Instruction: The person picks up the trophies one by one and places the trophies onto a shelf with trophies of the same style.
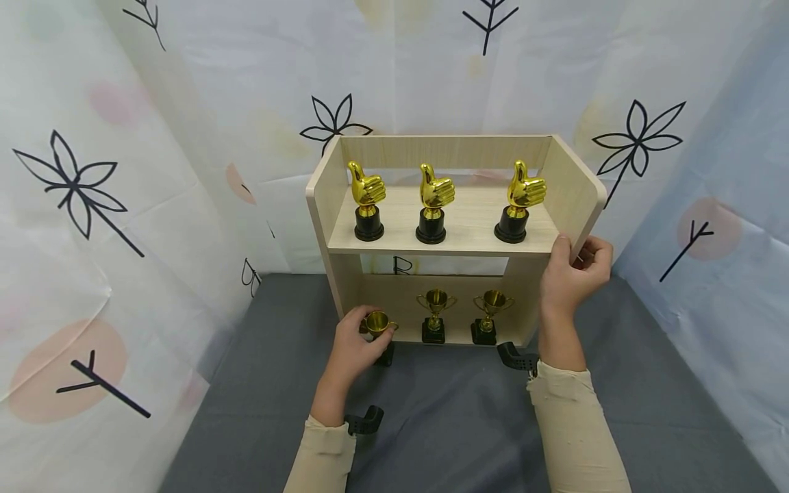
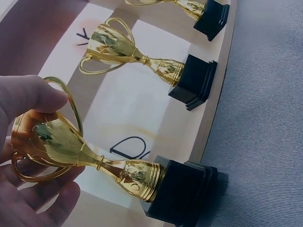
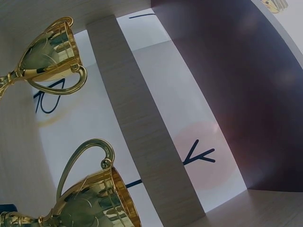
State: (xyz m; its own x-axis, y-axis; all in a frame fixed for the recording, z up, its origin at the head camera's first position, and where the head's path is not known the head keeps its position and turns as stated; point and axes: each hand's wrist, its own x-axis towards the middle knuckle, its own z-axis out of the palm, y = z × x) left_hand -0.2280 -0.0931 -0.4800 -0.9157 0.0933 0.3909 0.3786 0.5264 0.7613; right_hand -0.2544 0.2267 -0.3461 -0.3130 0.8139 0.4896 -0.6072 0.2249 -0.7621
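My left hand (image 1: 350, 349) pinches the bowl of a gold trophy cup (image 2: 57, 137) between thumb and fingers. Its black base (image 2: 182, 191) is at the lower front left of a pale wooden two-tier shelf (image 1: 444, 152); whether it touches the surface below I cannot tell. Two matching trophy cups, a middle one (image 1: 435, 301) and a right one (image 1: 494, 302), stand upright on the lower tier. With thumb in front and fingers curled outside, my right hand (image 1: 576, 272) grips the shelf's right side panel. The right wrist view shows two trophy cups (image 3: 52, 52) but not that hand.
Three gold thumbs-up trophies, left (image 1: 368, 192), middle (image 1: 436, 194) and right (image 1: 526, 192), stand on the upper tier. A dark grey cloth (image 1: 444, 418) covers the table. White sheets with plant drawings (image 1: 277, 205) hang behind and at both sides.
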